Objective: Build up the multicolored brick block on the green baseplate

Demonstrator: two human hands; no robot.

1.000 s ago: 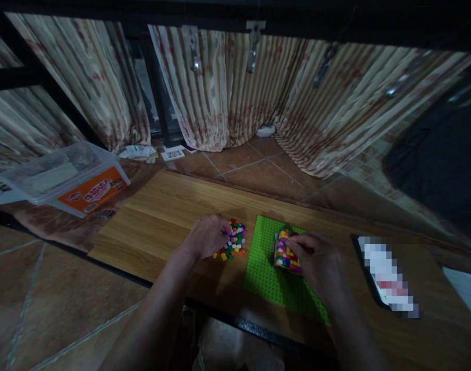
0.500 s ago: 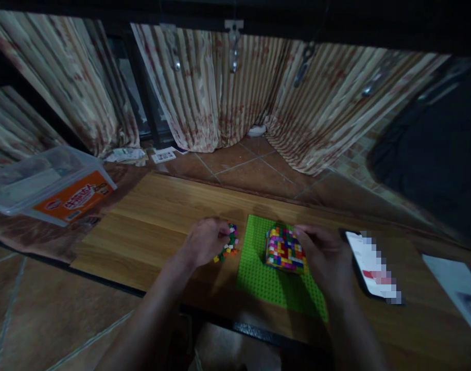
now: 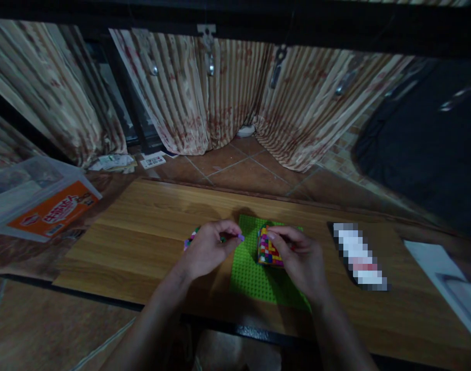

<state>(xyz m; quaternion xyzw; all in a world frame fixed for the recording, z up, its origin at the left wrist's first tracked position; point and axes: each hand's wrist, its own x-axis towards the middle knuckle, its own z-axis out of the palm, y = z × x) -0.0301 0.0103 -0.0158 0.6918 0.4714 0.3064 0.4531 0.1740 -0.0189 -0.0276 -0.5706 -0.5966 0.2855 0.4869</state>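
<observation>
My left hand (image 3: 212, 247) pinches a small purple building brick (image 3: 241, 237) between thumb and forefinger, over the left edge of the green baseplate (image 3: 245, 278). A block built of many coloured bricks (image 3: 269, 252) sits on this plate, its right part hidden by my right hand (image 3: 302, 260). The fingers of that hand are closed together at the block's top; whether a tiny piece is in them, I cannot tell. Loose small bricks (image 3: 187, 243) lie on the table behind my left hand, mostly covered by it.
A phone (image 3: 361, 260) lies on the wooden table (image 3: 119, 232) right of the baseplate, with white paper (image 3: 438, 273) farther right. On the left stands a clear plastic box (image 3: 34, 180) with an orange label. Striped curtains (image 3: 192, 93) hang behind the table.
My left hand has moved right from the loose bricks to the baseplate's edge, now with a purple brick. My right hand has come in over the block. The view has shifted slightly.
</observation>
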